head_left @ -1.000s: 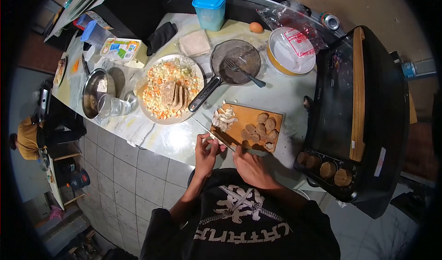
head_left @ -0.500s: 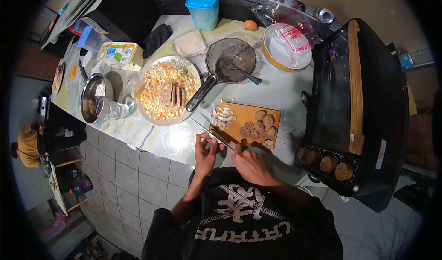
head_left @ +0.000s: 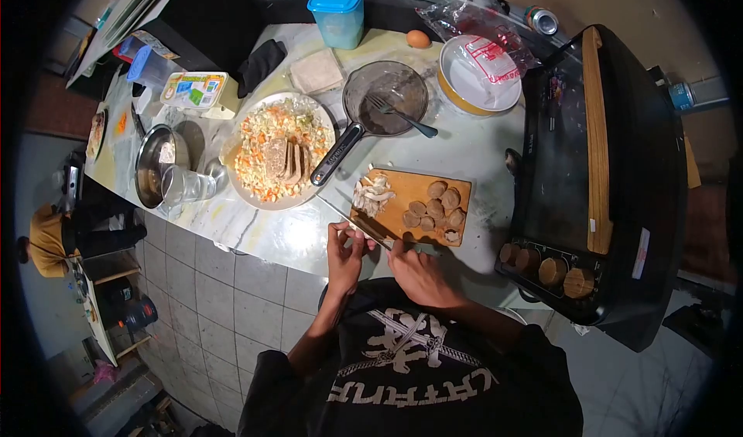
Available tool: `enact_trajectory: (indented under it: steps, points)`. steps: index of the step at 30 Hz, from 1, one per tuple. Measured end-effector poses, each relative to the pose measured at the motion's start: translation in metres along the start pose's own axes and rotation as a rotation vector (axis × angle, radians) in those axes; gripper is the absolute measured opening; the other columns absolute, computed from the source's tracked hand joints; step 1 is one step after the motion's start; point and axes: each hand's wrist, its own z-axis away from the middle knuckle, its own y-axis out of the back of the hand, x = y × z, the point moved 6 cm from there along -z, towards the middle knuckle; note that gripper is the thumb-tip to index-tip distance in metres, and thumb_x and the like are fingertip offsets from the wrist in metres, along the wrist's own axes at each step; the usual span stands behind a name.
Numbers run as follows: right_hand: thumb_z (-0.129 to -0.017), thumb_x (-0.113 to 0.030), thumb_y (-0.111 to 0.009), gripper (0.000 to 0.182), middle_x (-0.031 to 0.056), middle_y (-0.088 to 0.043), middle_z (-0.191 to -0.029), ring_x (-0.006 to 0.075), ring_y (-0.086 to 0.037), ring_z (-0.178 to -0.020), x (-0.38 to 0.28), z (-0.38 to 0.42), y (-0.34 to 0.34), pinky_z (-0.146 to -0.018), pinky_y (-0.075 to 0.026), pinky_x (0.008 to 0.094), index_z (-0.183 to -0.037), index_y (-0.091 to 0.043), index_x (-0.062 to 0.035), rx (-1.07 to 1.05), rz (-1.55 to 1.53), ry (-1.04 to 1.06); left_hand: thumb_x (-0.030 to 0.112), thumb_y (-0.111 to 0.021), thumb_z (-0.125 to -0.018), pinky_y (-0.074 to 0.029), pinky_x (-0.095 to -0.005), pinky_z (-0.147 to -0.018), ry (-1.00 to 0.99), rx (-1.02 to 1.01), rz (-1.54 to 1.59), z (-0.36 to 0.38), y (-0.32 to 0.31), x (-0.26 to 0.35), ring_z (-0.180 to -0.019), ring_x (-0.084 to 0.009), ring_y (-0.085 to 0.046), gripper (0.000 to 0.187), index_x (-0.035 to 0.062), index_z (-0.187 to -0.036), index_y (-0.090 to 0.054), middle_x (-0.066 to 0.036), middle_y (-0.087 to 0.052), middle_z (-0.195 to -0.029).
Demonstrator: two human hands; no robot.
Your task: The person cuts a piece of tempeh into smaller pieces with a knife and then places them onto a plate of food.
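A knife (head_left: 357,226) slants across the near left corner of the wooden cutting board (head_left: 398,193), its tip toward the plate. My right hand (head_left: 422,273) is closed round its handle at the board's near edge. My left hand (head_left: 345,255) is closed in a pinch right by the blade; whatever sits between its fingers is too small to make out. Pale shredded strips (head_left: 373,193) lie in a pile on the board's left. Several brown round pieces (head_left: 435,206), like meatballs, are grouped on its right.
A plate (head_left: 238,189) of chopped vegetables with brown slices stands left of a frying pan (head_left: 387,89) holding a fork (head_left: 401,116). A black toaster oven (head_left: 557,181) borders the right. Behind are an egg (head_left: 418,39), a bowl (head_left: 453,96) and a blue-lidded container (head_left: 338,19). A person (head_left: 50,239) is far left.
Both hands and the knife stay in nearly the same place, with only slight finger movement. The whole view has shifted a little.
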Motion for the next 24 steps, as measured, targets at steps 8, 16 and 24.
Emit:
enact_trajectory:
  steps: [8,16,24]
  points:
    - [-0.083,-0.006,-0.051,0.034,0.0213,-0.060,-0.076,0.0355,-0.065,-0.071,0.003,-0.001,0.002,-0.059,-0.054,0.0387,-0.110,-0.046,0.0135,-0.143,-0.040,0.090,0.012,-0.055,-0.095,-0.049,-0.0304,-0.074,0.008,-0.010,-0.013,0.000,0.000,0.002,-0.078,-0.0141,-0.055,0.021,0.0054,-0.106,-0.039,-0.008,-0.054,-0.089]
    - [-0.082,-0.002,-0.050,0.022,0.0236,-0.060,-0.075,0.0354,-0.066,-0.072,0.003,-0.008,-0.005,-0.057,-0.054,0.0387,-0.099,-0.048,0.0125,-0.164,-0.061,0.055,0.004,-0.050,-0.095,-0.049,-0.0267,-0.069,0.008,0.013,0.028,0.001,-0.001,0.001,-0.076,-0.0144,-0.057,0.018,0.0040,-0.108,-0.037,-0.008,-0.052,-0.090]
    - [-0.082,-0.002,-0.049,0.027,0.0239,-0.058,-0.078,0.0355,-0.064,-0.073,0.003,-0.004,-0.006,-0.061,-0.053,0.0400,-0.104,-0.046,0.0139,-0.150,-0.064,0.088,0.007,-0.053,-0.095,-0.049,-0.0297,-0.073,0.034,0.004,0.003,0.001,-0.001,0.001,-0.080,-0.0155,-0.056,0.019,0.0058,-0.106,-0.037,-0.008,-0.053,-0.091]
